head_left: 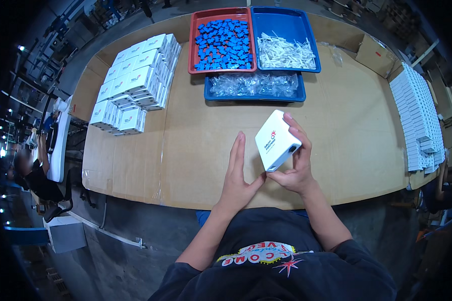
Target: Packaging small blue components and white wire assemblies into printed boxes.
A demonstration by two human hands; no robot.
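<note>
My right hand (299, 168) grips a white square plastic box (276, 140) along its right side, with the thumb under the lower corner. Tilted above the table, the box shows a printed red and black mark on its face and dark openings along its edge. My left hand (238, 180) is open beside it, fingers stretched upward and apart from the box. Its thumb tip comes close to the box's lower corner; whether they touch I cannot tell.
Stacked white boxes (130, 75) stand at the left of the cardboard-covered table (206, 150). At the back, a red tray (192, 55) holds blue pieces, a blue tray (278, 20) white sticks, and another blue tray (256, 97) clear bags. White blocks (417, 115) are piled at right.
</note>
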